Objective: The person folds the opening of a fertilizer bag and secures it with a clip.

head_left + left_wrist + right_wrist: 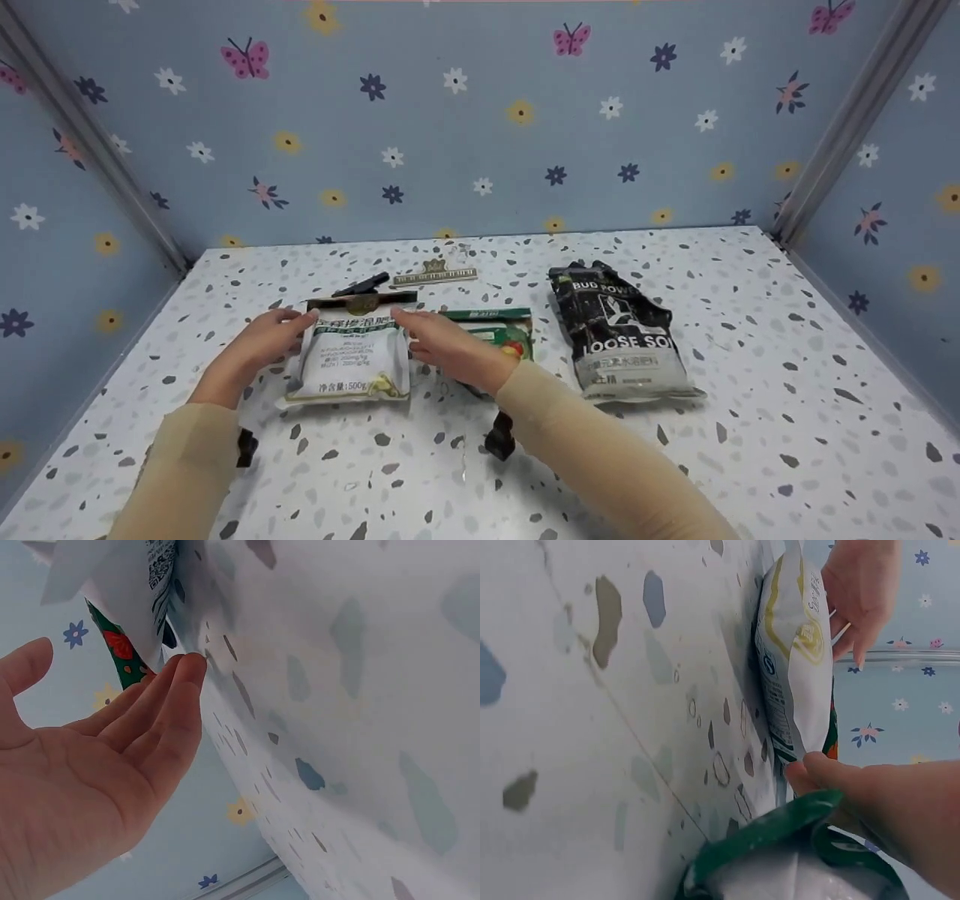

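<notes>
A white fertilizer bag (349, 364) with green and black print lies label up at the left, between the two hands. My left hand (259, 341) is beside its left edge, thumb near the upper corner. The left wrist view shows that palm (97, 780) with fingers extended and nothing in it, fingertips close to the bag. At the bag's upper right edge is my right hand (454, 345). Its thumb and finger tips are right at the edge in the right wrist view, fingers fairly straight. A green packet (521, 319) lies partly hidden behind this hand.
A black and grey bag (626, 330) marked LOOSE SOIL lies to the right. Behind the white bag are a black slender object (367, 285) and a gold clip (435, 277) with a piano-key pattern. Flower-patterned walls (480, 135) enclose the speckled table (787, 450).
</notes>
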`<action>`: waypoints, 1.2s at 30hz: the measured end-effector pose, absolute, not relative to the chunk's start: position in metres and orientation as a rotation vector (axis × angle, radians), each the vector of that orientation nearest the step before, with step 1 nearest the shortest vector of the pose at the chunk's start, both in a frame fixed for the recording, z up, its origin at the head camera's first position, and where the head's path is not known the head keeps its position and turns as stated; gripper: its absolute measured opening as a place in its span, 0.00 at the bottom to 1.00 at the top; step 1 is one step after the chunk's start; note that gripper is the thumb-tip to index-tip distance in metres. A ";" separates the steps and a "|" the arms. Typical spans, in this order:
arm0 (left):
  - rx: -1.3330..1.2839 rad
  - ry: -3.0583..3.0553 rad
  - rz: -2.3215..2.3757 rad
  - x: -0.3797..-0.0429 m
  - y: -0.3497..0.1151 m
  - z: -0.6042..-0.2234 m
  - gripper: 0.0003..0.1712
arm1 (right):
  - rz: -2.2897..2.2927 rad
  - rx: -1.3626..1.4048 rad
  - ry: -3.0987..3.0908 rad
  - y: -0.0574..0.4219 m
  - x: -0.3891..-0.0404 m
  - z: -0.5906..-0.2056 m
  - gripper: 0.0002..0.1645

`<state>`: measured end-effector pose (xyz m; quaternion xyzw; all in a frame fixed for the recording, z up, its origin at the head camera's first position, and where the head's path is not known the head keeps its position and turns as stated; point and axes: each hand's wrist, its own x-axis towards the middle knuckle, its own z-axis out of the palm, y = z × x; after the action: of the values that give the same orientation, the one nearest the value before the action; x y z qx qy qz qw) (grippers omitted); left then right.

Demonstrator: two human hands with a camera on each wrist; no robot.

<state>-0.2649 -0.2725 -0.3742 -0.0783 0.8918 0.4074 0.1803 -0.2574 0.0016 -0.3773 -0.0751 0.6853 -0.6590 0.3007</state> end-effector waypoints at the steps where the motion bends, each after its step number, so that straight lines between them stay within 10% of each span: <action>1: -0.220 2.509 1.168 -0.265 -0.272 -0.374 0.52 | -1.763 -0.192 1.797 0.000 -0.257 -0.378 0.46; 36: -0.441 2.360 1.489 -0.265 -0.268 -0.376 0.49 | -1.986 0.044 1.620 -0.009 -0.252 -0.391 0.44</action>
<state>-0.2647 -0.2682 -0.3762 -0.1541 0.8248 0.5206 0.1577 -0.2522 -0.0085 -0.3913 0.0165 0.6057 -0.7427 0.2850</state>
